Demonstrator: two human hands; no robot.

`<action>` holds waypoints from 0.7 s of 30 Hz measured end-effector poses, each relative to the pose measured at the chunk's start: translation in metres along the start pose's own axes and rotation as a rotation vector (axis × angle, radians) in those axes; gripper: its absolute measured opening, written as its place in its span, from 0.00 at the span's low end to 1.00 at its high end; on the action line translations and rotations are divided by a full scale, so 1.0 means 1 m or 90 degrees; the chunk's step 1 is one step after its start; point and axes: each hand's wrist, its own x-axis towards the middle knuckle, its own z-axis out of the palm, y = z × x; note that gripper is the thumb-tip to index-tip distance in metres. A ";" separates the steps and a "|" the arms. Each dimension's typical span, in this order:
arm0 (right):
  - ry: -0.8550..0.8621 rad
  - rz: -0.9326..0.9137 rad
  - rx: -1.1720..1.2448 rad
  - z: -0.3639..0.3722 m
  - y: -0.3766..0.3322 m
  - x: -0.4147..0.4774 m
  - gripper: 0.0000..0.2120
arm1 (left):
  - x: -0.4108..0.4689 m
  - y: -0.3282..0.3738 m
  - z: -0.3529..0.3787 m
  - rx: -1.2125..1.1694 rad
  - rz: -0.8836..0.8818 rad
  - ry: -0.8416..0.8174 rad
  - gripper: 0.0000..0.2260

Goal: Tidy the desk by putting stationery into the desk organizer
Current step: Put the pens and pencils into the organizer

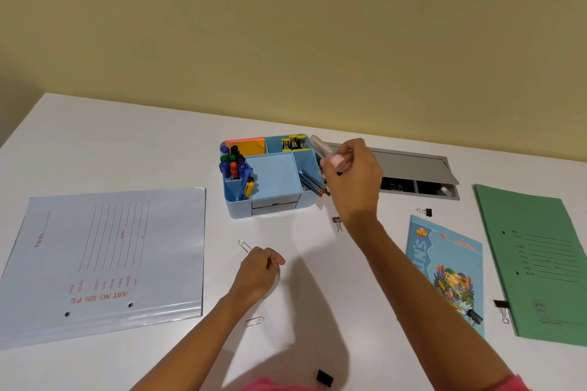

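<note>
Gripping cylindrical pink highlighter (330, 155), right hand (352, 178)

Bare white desk (127, 143) left of and behind the light-blue plastic desk organizer (273, 178). Its middle compartment clear. In front: loose silver wire paper clips (254, 321), small black binder clip (337, 223). Right flank: open grey cable hatch (413, 168).

Desk organizer (273, 176) sits mid-table toward the back edge, cable hatch (413, 171) just to its right. Plastic file (104, 260) lies by the left edge, booklet (444, 270) and card folder (536, 263) by the right edge.
</note>
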 end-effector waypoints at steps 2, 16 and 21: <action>-0.048 0.052 -0.115 0.010 0.005 0.018 0.08 | 0.002 0.002 -0.001 0.017 0.000 -0.015 0.13; -0.300 0.059 -0.361 0.062 0.016 0.057 0.28 | -0.001 0.009 -0.002 0.004 -0.037 -0.011 0.14; -0.299 0.089 -0.302 0.059 0.021 0.059 0.23 | 0.001 0.009 -0.001 0.021 -0.037 -0.014 0.14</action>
